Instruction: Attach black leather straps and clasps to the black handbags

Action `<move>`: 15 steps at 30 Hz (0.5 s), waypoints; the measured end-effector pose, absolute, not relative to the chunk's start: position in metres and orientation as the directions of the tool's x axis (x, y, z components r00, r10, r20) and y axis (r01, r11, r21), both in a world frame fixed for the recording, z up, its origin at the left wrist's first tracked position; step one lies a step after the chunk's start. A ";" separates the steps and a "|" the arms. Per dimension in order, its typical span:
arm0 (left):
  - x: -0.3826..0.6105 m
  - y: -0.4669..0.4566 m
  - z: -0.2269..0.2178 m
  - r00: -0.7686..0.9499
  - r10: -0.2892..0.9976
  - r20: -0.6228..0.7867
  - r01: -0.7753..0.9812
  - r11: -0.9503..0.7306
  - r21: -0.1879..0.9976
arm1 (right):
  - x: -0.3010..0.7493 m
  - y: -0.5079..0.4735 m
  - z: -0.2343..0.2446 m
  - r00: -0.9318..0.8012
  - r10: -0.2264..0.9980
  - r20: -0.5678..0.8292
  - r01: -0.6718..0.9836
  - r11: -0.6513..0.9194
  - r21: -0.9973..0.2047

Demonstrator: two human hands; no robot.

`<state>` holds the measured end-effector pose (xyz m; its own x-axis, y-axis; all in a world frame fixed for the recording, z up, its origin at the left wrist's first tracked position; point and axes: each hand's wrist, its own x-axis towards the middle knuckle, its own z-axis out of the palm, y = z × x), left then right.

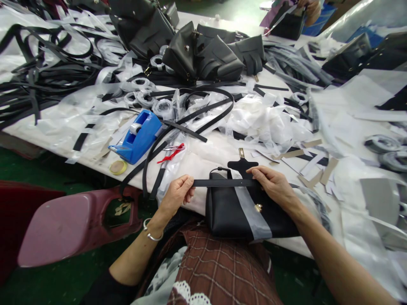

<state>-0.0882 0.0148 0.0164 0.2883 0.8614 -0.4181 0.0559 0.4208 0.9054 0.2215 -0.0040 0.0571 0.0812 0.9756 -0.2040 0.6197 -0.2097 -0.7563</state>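
Observation:
A black strap (219,183) is stretched level between my two hands. Its left end is pinched by the thumb and fingers of my left hand (177,194). My right hand (270,182) closes on the strap's other end, just above the black handbag (227,214). That handbag lies at the table's front edge, with a pale translucent strip (252,212) across it and a gold clasp (258,207) on its front. Beyond the strap lies a black flap tab (242,166) with a gold metal piece at its tip.
To the left stand a blue tape dispenser (138,136), a yellowish tape roll (118,167) and red-handled scissors (171,154). Black handbags (219,57) and loose straps (63,72) crowd the back. A pink plastic stool (60,228) is at lower left. Across the table, another person's hand (310,9) holds a bag.

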 end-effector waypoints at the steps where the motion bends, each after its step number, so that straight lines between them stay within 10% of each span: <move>1: -0.087 0.015 0.016 0.294 0.854 -0.430 0.037 0.440 0.897 | 0.223 -0.004 0.057 0.081 0.975 -0.206 0.632 -0.210 -0.746; 15: -0.052 0.007 0.022 0.491 0.781 -0.386 -0.085 0.484 0.871 | 0.138 0.008 0.079 -0.425 0.905 0.008 0.705 0.336 -0.625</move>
